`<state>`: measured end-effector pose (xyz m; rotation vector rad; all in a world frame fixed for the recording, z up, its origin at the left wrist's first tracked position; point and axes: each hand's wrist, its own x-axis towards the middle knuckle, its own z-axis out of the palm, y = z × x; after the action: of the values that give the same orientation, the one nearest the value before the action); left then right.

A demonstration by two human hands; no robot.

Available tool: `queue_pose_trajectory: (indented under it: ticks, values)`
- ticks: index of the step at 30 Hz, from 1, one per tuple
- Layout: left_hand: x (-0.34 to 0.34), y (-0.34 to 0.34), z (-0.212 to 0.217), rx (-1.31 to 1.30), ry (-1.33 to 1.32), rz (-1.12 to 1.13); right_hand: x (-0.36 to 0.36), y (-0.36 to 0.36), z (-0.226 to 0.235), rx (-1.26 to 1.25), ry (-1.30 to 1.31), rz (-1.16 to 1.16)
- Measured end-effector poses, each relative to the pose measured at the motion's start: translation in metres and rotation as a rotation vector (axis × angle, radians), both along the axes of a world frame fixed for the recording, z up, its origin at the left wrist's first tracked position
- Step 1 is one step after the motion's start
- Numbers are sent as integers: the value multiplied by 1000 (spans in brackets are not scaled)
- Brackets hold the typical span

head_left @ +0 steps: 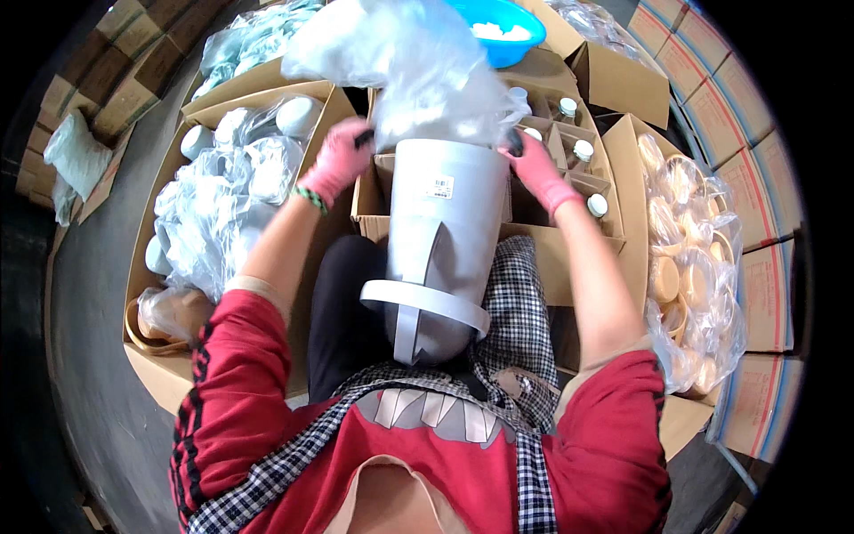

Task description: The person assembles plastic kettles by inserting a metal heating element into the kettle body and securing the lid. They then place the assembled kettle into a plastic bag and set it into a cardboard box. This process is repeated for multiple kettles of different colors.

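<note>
A light grey plastic jug-like vessel (449,218) lies between my thighs, its broad end pointing away from me. A small label is stuck on its side, and a flat ring with a strip circles its near part. Beyond the broad end, a clear plastic bag (418,76) billows up and is smeared by motion. My left hand (341,162), in a pink glove with dark fingertips, pinches the bag's left edge. At the right edge, my right hand (536,169), gloved the same way, has its fingers closed on the bag beside the vessel's rim.
On the left stands a carton (142,240) of bagged pale grey vessels; on the right, a carton (633,191) of bagged tan parts. A divided carton (614,238) ahead holds several white-capped bottles. Behind it sits a blue basin (507,53) with white pieces. Stacked boxes (747,200) line the right.
</note>
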<state>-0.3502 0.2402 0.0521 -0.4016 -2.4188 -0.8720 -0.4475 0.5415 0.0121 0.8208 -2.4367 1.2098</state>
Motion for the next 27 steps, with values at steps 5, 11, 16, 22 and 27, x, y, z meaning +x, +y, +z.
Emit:
queue_pose_trajectory:
  ticks: [5, 11, 16, 22, 27]
  values:
    - [33, 0, -76, 966, -563, -87, 48, 17, -36, -750, -891, 301]
    - [28, 2, -63, 17, -409, -242, 76, 5, -18, 638, -155, 125]
    - [58, -10, -59, 823, -656, -122, 102, 24, -33, -337, -739, -141]
    - [68, 11, -20, 1369, -544, -406, 115, 9, 42, -660, -915, 348]
    - [92, 11, -9, 832, -745, -175, 163, 7, 69, 13, -766, 168]
